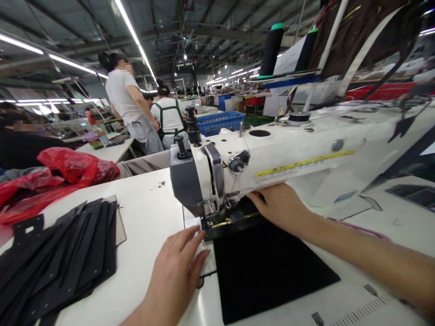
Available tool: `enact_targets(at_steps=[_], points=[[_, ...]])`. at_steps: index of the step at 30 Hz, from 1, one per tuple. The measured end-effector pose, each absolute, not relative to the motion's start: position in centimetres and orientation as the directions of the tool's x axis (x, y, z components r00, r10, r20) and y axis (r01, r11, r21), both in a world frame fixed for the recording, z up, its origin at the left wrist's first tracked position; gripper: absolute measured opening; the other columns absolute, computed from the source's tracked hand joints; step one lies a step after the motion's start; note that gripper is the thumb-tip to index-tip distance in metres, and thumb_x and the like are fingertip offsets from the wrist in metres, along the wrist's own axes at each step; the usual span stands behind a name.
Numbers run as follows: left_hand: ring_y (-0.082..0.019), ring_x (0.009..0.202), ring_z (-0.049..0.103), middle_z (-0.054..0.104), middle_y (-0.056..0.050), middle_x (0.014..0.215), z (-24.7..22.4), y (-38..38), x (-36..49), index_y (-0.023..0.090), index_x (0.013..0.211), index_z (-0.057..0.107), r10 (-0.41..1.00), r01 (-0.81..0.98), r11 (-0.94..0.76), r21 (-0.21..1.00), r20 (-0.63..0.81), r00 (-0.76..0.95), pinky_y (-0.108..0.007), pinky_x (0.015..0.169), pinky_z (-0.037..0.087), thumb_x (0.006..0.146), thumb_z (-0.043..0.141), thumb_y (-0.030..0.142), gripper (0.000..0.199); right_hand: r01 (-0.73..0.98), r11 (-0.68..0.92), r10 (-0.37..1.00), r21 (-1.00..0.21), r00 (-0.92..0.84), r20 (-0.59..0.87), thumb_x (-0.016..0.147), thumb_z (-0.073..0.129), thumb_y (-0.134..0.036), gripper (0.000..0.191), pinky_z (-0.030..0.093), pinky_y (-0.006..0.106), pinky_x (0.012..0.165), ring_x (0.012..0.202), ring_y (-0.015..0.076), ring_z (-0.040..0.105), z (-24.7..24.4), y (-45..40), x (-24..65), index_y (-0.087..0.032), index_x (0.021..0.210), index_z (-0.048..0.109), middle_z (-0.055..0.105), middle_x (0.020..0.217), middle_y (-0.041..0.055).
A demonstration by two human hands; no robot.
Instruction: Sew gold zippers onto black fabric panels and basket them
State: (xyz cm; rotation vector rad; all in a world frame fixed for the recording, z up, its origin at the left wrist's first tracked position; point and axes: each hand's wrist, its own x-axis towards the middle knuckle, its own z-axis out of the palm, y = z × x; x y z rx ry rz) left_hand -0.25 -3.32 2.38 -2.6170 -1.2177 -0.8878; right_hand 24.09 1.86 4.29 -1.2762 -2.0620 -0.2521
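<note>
A flat black panel (268, 267) lies on the machine bed, a gold-toothed zipper (222, 222) along its far edge. That zipper runs beneath the presser foot and needle area of a white sewing machine (217, 181). My left hand (178, 262) is at the zipper's left end, fingertips touching the black edge, with thumb and fingers apart. My right hand (280, 206) reaches under the machine's arm, its fingers bent together on black material at the panel's far side. The machine's arm hides part of those fingers.
Black strips with small holes (74, 253) are piled at the left. Red plastic film (74, 167) lies behind them. Thread cones (272, 50) stand above the machine. Beyond it are a blue crate (220, 123), a standing person (127, 104) and other people at tables.
</note>
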Motion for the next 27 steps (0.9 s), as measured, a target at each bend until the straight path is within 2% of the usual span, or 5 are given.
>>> enact_targets(at_steps=[3,5,9,15,27], points=[[-0.027,0.099,0.063,0.067,-0.011,0.104,1.6,-1.9,-1.1,0.015,0.104,0.062,0.592,0.693,-0.72,0.044,0.559,0.58,-0.048,0.084,0.052,0.088,0.045,0.016,0.024,0.78,0.614,0.683,-0.121,-0.449,0.576,0.085,0.052,-0.015,0.018,0.046,0.033,0.065,0.067,0.0177,0.054,3.6,-0.6,22.0,-0.015,0.069,0.059,0.058,0.069,0.0037],[-0.024,0.1,0.063,0.068,-0.01,0.103,1.1,-1.5,-0.8,0.016,0.1,0.064,0.587,0.681,-0.731,0.031,0.537,0.606,-0.047,0.089,0.049,0.086,0.043,0.009,0.026,0.746,0.656,0.673,-0.116,-0.508,0.539,0.082,0.053,-0.01,0.011,0.046,0.036,0.071,0.078,0.0219,0.055,2.8,-1.5,20.3,-0.014,0.08,0.062,0.061,0.08,0.0077],[-0.024,0.098,0.064,0.068,-0.012,0.102,0.7,-1.4,-0.1,0.015,0.096,0.064,0.572,0.681,-0.732,0.007,0.549,0.61,-0.047,0.089,0.05,0.086,0.041,0.007,0.026,0.688,0.699,0.683,-0.193,-0.564,0.465,0.084,0.046,-0.008,0.019,0.043,0.042,0.084,0.099,0.026,0.053,1.4,-1.0,18.5,-0.011,0.095,0.062,0.061,0.1,0.0135],[-0.024,0.098,0.063,0.068,-0.014,0.102,0.7,-1.3,0.0,0.01,0.096,0.064,0.513,0.652,-0.754,-0.078,0.551,0.659,-0.042,0.087,0.052,0.084,0.038,0.005,0.029,0.647,0.724,0.67,-0.238,-0.577,0.467,0.084,0.043,-0.007,0.02,0.041,0.042,0.09,0.104,0.0261,0.052,1.3,-0.1,19.0,-0.012,0.091,0.061,0.06,0.108,0.0135],[-0.027,0.097,0.064,0.067,-0.018,0.1,0.6,-1.1,0.1,0.006,0.097,0.064,0.48,0.633,-0.754,-0.177,0.51,0.714,-0.044,0.085,0.053,0.086,0.037,0.005,0.029,0.659,0.727,0.661,-0.193,-0.596,0.456,0.085,0.044,-0.01,0.02,0.042,0.042,0.088,0.103,0.0268,0.054,1.3,-0.1,19.1,-0.011,0.093,0.062,0.061,0.109,0.0146]])
